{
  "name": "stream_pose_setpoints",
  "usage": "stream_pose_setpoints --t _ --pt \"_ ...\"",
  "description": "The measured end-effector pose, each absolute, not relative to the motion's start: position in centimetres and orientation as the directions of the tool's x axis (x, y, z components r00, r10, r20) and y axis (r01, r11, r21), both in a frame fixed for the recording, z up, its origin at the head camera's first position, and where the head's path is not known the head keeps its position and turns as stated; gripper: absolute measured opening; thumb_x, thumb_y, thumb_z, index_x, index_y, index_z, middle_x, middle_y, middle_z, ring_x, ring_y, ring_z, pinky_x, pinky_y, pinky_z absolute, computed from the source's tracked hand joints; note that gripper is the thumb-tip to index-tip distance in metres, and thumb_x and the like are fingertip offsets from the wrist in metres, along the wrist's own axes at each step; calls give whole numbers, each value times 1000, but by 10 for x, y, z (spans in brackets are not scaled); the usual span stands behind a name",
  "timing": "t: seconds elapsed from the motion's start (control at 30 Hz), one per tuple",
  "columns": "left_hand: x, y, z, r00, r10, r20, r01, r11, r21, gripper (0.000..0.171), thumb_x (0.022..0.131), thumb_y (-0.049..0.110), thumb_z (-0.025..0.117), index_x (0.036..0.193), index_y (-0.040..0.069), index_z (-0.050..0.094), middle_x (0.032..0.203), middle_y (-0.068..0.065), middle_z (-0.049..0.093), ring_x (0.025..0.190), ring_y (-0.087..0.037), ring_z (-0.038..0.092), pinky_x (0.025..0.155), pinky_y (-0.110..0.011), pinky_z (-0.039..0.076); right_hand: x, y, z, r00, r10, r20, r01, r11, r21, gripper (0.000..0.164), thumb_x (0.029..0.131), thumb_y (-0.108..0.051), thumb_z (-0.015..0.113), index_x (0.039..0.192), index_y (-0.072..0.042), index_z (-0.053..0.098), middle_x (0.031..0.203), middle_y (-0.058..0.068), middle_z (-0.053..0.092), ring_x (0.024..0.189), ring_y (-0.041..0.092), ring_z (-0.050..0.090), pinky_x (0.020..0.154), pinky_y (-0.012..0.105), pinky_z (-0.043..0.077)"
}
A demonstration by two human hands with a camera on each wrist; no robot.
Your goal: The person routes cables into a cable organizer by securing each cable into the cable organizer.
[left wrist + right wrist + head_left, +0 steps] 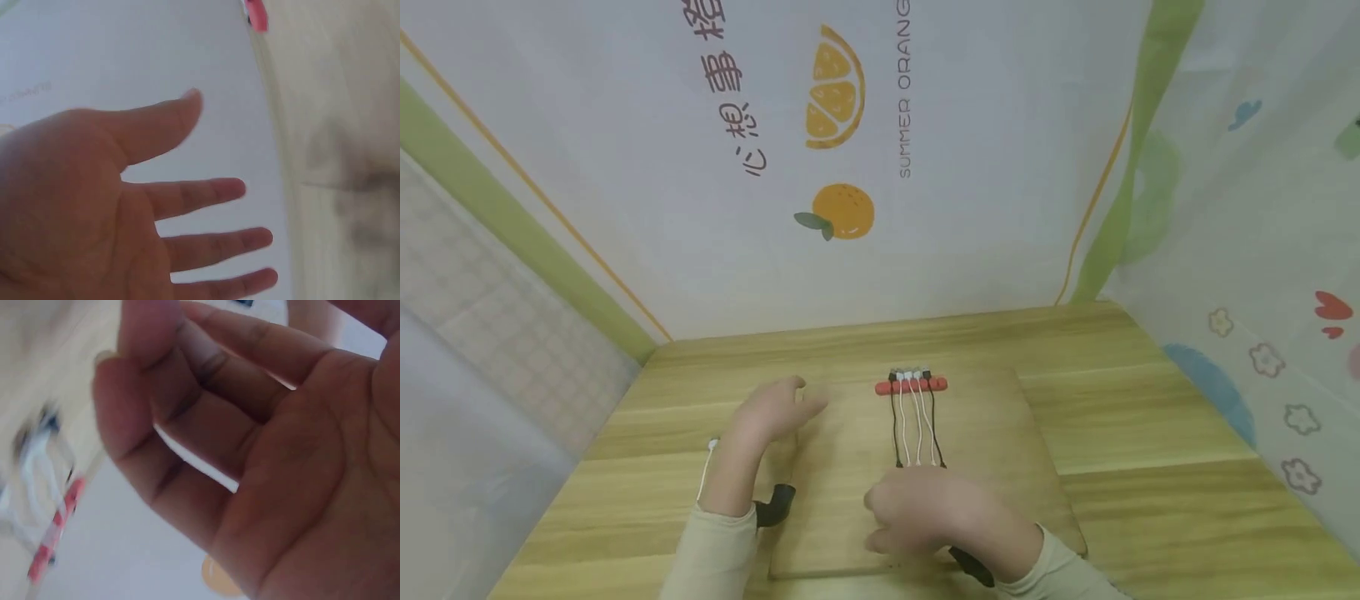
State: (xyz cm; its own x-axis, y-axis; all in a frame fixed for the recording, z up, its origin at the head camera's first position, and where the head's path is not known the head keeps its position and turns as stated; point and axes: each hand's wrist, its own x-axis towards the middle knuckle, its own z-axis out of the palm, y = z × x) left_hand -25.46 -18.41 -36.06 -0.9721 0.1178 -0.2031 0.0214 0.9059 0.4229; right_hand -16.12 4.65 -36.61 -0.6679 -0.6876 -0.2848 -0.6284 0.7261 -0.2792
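Note:
A red cable holder (922, 385) lies at the far part of a wooden board (992, 450), with several black and white cables (903, 425) seated in it side by side. Their plugs stick out beyond it, and the cables run toward me until my right hand (921, 510) hides their near ends. That hand hovers palm inward, fingers loosely bent, holding nothing visible; in the right wrist view the holder (57, 528) looks blurred beyond the fingertips. Over the board's left edge hangs my left hand (781, 408). Its fingers (200, 197) are spread and relaxed, with nothing in them.
Beside my left forearm, a separate white cable (706, 468) lies on the wood-grain table (647, 467). Printed cloth (970, 233) with orange drawings stands behind the table, and more cloth hangs on both sides.

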Motion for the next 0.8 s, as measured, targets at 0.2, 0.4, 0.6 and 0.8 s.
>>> stream_pose_setpoints --t 0.2,0.4,0.6,0.8 --pt "-257 -216 -372 -963 81 -257 -35 907 419 75 108 44 56 158 -8 38 156 -38 47 143 -59 47 112 -71 46 -155 7 -370 -555 -791 -257 -751 609 -254 23 102 -38 64 91 -19 68 69 -12 51 60 3 47 54 21 44" --pt "-262 -255 -379 -947 66 -313 -52 934 354 71 106 36 60 156 -11 39 158 -41 42 144 -63 42 113 -74 42 -148 -24 -367 -412 -873 -260 -795 484 -367 23 106 -35 61 96 -17 70 68 -12 47 58 3 44 50 20 39" --pt "-264 -276 -385 -945 65 -321 -43 946 320 55 97 7 56 148 -11 49 152 -41 49 140 -63 46 110 -71 47 -145 -34 -368 -366 -890 -271 -836 442 -324 27 107 -38 60 93 -17 70 68 -12 50 60 2 46 52 16 42" --pt "-256 -286 -392 -948 -41 -315 -137 948 288 40 85 -4 65 124 -10 59 136 -37 60 118 -50 62 95 -63 56 -151 -27 -365 -381 -865 -327 -773 491 -401 28 107 -36 61 117 -13 73 92 -14 67 75 0 53 70 15 50"
